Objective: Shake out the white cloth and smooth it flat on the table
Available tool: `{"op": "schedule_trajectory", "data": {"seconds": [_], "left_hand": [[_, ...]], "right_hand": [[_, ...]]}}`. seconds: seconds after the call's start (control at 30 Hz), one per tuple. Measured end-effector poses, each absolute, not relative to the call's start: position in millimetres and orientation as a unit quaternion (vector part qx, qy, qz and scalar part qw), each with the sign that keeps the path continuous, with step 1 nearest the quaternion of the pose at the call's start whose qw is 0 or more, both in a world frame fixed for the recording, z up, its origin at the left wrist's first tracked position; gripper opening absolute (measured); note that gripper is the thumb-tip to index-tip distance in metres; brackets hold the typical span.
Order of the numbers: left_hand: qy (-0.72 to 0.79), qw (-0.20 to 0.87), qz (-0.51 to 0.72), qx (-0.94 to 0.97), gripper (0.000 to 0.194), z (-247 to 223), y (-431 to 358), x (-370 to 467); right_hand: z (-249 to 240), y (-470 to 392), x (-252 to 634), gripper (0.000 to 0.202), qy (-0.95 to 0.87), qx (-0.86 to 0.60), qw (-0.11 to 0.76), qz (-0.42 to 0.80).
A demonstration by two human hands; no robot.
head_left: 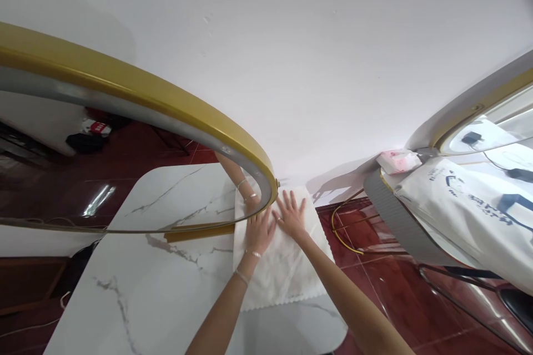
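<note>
A white cloth or sheet (287, 283) with scalloped edges lies spread over the right end of the marble-patterned table (166, 299). On its far part my right hand (292, 215) rests flat with the fingers spread. Beside it, to the left, my left hand (259, 234) also lies on the sheet, its fingers stretched out and close to the mirror's lower rim. A bracelet circles my left wrist. Faint wrinkles show in the sheet between my forearms.
A large gold-framed mirror (187, 102) overhangs the table at left, against the white wall (325, 66). To the right stands another table (400, 233) with a tissue pack (398, 161), a printed white bag (466, 199) and a second mirror (491, 100). Red tiled floor (375, 277) lies between.
</note>
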State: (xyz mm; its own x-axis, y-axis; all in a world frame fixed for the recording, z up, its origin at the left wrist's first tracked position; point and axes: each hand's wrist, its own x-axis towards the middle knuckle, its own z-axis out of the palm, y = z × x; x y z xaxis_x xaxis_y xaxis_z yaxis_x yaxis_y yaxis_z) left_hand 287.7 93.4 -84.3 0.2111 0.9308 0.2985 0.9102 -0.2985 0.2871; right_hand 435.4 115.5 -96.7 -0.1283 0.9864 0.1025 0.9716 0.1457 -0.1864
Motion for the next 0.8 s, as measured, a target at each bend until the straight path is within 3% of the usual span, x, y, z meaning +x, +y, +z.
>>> {"op": "schedule_trajectory", "data": {"seconds": [0.1,0.3,0.63,0.8], "left_hand": [[0.572,0.007,0.172,0.802,0.062,-85.7,30.4,281.3],[0.588,-0.007,0.164,0.792,0.064,-95.8,-25.1,273.0],[0.612,0.047,0.179,0.769,0.059,-91.4,102.5,303.2],[0.617,0.055,0.192,0.761,0.053,-90.0,84.2,301.1]], "right_hand": [[-97.9,60.5,447.9,0.056,-0.771,-0.623,0.135,0.003],[-101.0,-25.3,464.3,0.063,-0.781,-0.609,0.140,-0.012],[-101.9,98.5,474.0,0.052,-0.756,-0.637,0.150,-0.011],[-103.3,93.9,482.1,0.046,-0.754,-0.628,0.192,-0.004]]}}
